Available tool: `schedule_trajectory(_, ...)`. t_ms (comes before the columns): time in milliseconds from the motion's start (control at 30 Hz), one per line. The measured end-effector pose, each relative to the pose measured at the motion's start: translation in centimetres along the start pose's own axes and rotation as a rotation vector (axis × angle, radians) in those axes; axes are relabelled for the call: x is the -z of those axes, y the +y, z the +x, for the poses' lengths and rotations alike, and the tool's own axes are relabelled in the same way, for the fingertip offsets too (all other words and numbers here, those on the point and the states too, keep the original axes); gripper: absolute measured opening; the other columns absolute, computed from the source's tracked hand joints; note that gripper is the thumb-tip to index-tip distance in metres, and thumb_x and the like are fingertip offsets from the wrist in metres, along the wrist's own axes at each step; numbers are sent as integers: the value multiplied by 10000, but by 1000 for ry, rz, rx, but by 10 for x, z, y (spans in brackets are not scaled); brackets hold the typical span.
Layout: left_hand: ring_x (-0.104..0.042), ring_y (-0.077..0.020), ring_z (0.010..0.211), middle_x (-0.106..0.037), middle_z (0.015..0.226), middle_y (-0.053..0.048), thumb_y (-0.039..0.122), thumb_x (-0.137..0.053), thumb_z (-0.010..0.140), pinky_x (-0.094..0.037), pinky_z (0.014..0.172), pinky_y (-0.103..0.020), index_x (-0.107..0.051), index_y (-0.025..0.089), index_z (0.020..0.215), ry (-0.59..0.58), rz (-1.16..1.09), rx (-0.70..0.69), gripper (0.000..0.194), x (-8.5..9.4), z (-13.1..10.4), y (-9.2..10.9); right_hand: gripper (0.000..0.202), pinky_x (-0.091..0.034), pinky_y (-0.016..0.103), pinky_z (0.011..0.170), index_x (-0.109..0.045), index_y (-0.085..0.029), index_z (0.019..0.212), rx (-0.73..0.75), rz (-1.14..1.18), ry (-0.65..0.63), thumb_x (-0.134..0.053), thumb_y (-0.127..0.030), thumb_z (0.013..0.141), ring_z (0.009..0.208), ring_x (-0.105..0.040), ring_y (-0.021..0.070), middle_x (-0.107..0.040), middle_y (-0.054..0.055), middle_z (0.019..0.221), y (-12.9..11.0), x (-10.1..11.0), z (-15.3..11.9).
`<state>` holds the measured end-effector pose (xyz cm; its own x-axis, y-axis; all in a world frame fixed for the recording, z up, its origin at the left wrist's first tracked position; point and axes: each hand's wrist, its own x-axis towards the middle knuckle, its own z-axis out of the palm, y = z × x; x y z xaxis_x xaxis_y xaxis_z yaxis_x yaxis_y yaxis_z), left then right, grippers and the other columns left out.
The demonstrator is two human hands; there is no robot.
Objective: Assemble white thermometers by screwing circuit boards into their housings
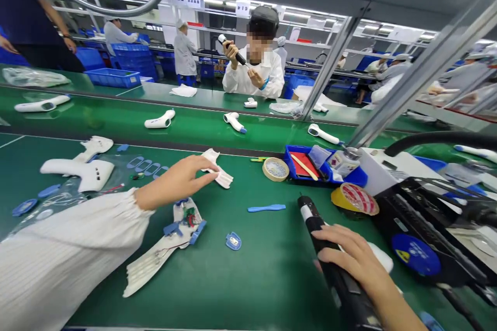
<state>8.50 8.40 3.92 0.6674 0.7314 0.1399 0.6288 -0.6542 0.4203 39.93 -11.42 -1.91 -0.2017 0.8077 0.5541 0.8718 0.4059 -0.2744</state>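
Slim black electric screwdriver [337, 282], white-banded near its tip
Our right fingers [336, 236] wrap it; our left fingers [199, 163] are parted near a white shell [224, 179].

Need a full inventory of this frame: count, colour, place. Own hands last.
Handheld thermometers: at least 5, white with blue, green belt
Housing shells: 2, white, left on bench
Oval frames: several, blue, beside shells
Opened housing: 1, white/blue, circuit board exposed, bench centre-left
Shell piece: 1, white, by left fingertips
Window part: 1, blue, bench centre
Flat stick: 1, blue, bench centre
Tool tray: at least 1, blue, right of centre
Bottle: 1, whitish, in tray area
Tape rolls: 2, cream and yellow, near tray
Electric screwdriver: 1, black, right hand
Fixture: 1, black, right
Co-worker: 1, white coat, across belt; several more people behind
Left hand: 1, white sleeve, over bench
Right hand: 1, bare, around screwdriver
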Motion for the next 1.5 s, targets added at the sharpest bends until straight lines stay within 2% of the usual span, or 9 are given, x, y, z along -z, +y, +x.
schedule_trajectory(133,-604,-213,864,-633,979,-63,535,-485,806,-484,675,-273,-571,221,1048,-76,-138,247,406,-4,-78,-25,396,-501,443,738,-626,-343,1036,61,-307,-142,-392,-135,793,916,-632,257,-652,65,1075,31,8,-29)
schedule_trajectory(233,-604,-184,703,-615,868,-36,564,-558,732,-464,566,-243,-527,221,1115,-118,-132,373,515,-18,-119,-23,312,-526,415,624,-629,-348,1024,89,-328,-95,-449,-251,788,787,-657,268,-675,88,964,29,19,-22)
schedule_trajectory(400,-618,-208,711,-616,806,-17,462,-561,754,-439,548,-240,-304,244,1359,-143,-83,339,693,-32,-144,-7,192,-541,322,628,-611,-265,981,128,-82,-102,-519,-258,813,772,-656,209,-679,69,902,-60,-3,40)
schedule_trajectory(533,-620,-242,885,-609,1035,-72,370,-502,801,-473,630,-270,-170,234,1399,-132,-139,328,697,-34,-144,-2,207,-509,299,637,-587,-206,1023,169,143,-350,-471,-198,852,717,-652,182,-698,51,830,-141,-58,87)
schedule_trajectory(733,-612,-256,950,-482,1236,-126,257,-453,802,-490,765,-355,-147,222,1391,-137,-214,300,665,-37,-144,-2,187,-393,261,517,-571,-205,959,-37,37,-699,-438,-307,878,609,-649,205,-690,28,699,-187,-110,119)
schedule_trajectory(967,-604,-234,965,-531,1174,-100,155,-429,773,-482,776,-324,-120,253,1395,-145,-138,182,702,-48,-150,-8,115,-328,232,493,-534,-189,844,-170,53,-778,-499,-298,837,595,-611,185,-633,23,640,-191,-117,121)
schedule_trajectory(1200,-614,-233,920,-630,1076,-59,314,-427,839,-459,748,-310,-152,217,1393,-156,-198,170,626,-49,-147,-24,181,-312,185,449,-443,-204,667,-334,558,-817,-517,-269,820,454,-484,82,-480,-61,500,-176,-107,115)
schedule_trajectory(1367,-621,-204,768,-655,975,-18,373,-458,820,-446,661,-267,-235,250,1379,-189,-341,286,615,-31,-143,-25,238,-394,198,483,-459,-205,719,-511,655,-607,-506,-410,831,486,-514,88,-485,-57,548,-138,-77,122)
schedule_trajectory(1500,-609,-207,851,-629,1070,-40,376,-508,785,-458,700,-263,-269,224,1378,-233,-448,357,657,-25,-140,-20,279,-447,234,516,-459,-205,716,-563,533,-455,-481,-459,827,518,-554,116,-535,-29,572,-98,-72,133)
